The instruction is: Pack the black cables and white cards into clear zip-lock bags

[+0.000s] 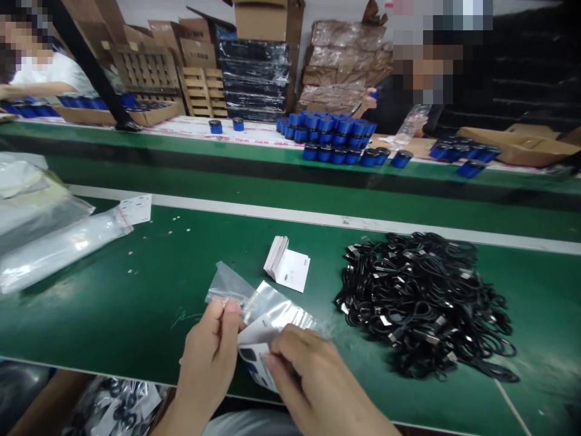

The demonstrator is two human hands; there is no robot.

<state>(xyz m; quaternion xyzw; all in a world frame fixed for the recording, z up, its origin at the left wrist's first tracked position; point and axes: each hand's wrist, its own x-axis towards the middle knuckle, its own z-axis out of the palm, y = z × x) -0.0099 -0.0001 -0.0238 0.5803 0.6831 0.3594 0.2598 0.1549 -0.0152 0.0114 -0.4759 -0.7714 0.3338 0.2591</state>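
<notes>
Head view: left hand [209, 357], right hand [313, 378] close together, pinching clear plastic bag [272, 306] over green workbench [113, 315]

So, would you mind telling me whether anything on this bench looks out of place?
Yes, small pale specks lie scattered on the green bench, between the loose plastic bags and the clear bag in the left hand. They look like stray bits, apart from any pile.

place: probably a packing workshop | green assembly-line bench [113, 321] | stacked cartons [261, 18]
</notes>
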